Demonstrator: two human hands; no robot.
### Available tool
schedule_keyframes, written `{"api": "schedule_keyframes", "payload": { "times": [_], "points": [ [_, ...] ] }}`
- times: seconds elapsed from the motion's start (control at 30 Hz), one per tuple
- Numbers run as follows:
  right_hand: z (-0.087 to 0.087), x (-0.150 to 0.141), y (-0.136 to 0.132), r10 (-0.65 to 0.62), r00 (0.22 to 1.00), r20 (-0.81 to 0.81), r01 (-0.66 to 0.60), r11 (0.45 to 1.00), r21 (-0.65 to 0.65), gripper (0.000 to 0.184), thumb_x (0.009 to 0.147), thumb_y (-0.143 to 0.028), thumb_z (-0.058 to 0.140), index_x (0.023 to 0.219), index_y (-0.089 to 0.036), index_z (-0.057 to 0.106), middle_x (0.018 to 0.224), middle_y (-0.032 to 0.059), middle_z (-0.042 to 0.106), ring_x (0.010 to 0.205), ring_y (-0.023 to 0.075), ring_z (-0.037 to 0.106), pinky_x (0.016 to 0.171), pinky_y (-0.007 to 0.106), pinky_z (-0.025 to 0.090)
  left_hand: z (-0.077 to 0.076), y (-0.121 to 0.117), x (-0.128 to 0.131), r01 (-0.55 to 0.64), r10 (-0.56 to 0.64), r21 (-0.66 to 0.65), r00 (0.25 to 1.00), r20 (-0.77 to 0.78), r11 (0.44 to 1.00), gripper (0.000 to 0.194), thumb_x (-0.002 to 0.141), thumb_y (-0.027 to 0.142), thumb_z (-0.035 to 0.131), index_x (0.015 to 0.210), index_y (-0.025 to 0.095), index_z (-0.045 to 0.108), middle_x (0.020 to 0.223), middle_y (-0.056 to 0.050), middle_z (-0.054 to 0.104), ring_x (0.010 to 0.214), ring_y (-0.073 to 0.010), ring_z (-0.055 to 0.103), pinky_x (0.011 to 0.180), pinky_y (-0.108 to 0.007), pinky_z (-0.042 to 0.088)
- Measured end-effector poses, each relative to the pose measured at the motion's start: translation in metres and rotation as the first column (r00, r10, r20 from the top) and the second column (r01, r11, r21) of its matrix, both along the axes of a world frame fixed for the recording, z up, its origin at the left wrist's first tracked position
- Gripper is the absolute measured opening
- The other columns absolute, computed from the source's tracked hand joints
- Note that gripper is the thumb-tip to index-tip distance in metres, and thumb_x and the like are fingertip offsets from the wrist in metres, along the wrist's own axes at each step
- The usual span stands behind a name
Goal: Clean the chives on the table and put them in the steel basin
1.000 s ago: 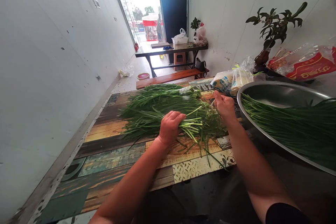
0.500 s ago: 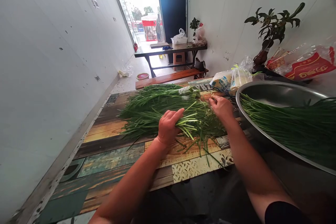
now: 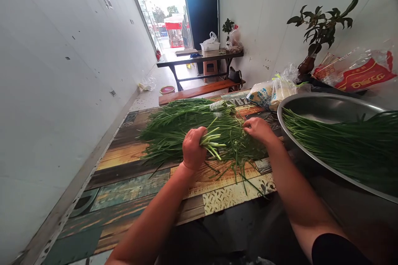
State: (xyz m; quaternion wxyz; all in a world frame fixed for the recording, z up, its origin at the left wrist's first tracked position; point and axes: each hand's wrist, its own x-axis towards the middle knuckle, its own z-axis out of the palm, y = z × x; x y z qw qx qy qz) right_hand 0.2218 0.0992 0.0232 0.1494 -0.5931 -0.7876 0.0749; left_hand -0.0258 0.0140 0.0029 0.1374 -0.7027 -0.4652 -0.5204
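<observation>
Right hand (image 3: 258, 129) dropped toward wispy scraps (image 3: 241, 149), grip unclear; left hand (image 3: 193, 148) clasps slender stalks (image 3: 210, 139)

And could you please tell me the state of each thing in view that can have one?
Bare left hand: closed.
Thin green stalks with pale ends: bunched in that hand.
Bare right hand: fingers pinched together; whether holding anything, unclear.
Long green leafy bundle: bound with white wrapping, lying down.
Loose green trimmings: scattered on the wood-patterned tabletop.
Large silver metal bowl: partly filled with long green stalks.
Clear plastic bag: filled, apparently tied.
</observation>
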Motion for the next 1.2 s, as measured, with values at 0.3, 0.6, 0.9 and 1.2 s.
{"api": "schedule_keyframes", "payload": {
  "times": [0.3,0.6,0.9,1.2],
  "points": [
    [0.013,-0.007,-0.006,0.093,0.505,-0.858,-0.019,0.995,0.096,0.029,0.074,-0.042,0.065,0.083,-0.015,0.068,0.072,0.0039,0.067,0.062,0.0131,0.057,0.06,0.026,0.046,-0.004,-0.001,-0.003,0.019,-0.023,-0.085,0.999,-0.039,0.996,0.025,0.083,0.016,0.051,0.104,0.019,0.062,0.088,-0.005,0.068,0.079,-0.0165,0.062,0.074,-0.028,0.049],
    [0.017,-0.032,-0.027,0.179,0.42,-0.89,-0.252,0.965,0.075,0.03,0.074,-0.045,0.067,0.086,-0.018,0.068,0.073,0.0028,0.067,0.061,0.0128,0.06,0.062,0.028,0.05,-0.007,-0.002,0.001,0.112,-0.117,-0.095,0.992,-0.053,0.989,0.028,0.089,0.022,0.053,0.115,0.022,0.063,0.102,-0.006,0.065,0.094,-0.0161,0.062,0.084,-0.028,0.051],
    [0.016,-0.015,-0.016,0.121,0.55,-0.827,0.006,0.989,0.149,0.024,0.075,-0.038,0.066,0.083,-0.016,0.071,0.071,0.0031,0.067,0.062,0.0134,0.057,0.061,0.028,0.047,-0.008,-0.001,0.0,0.081,-0.08,-0.073,0.997,0.02,0.994,0.028,0.089,0.02,0.052,0.114,0.021,0.064,0.098,-0.006,0.067,0.091,-0.0163,0.064,0.083,-0.029,0.053],
    [0.021,-0.034,-0.028,0.156,0.194,-0.969,-0.123,0.983,0.133,0.021,0.067,-0.037,0.077,0.072,-0.019,0.068,0.065,-0.0011,0.065,0.057,0.0095,0.055,0.059,0.026,0.047,-0.009,0.0,0.001,0.106,-0.104,-0.038,0.993,0.062,0.994,0.029,0.086,0.017,0.054,0.114,0.019,0.064,0.103,-0.008,0.07,0.096,-0.0188,0.065,0.086,-0.032,0.054]
  ]
}}
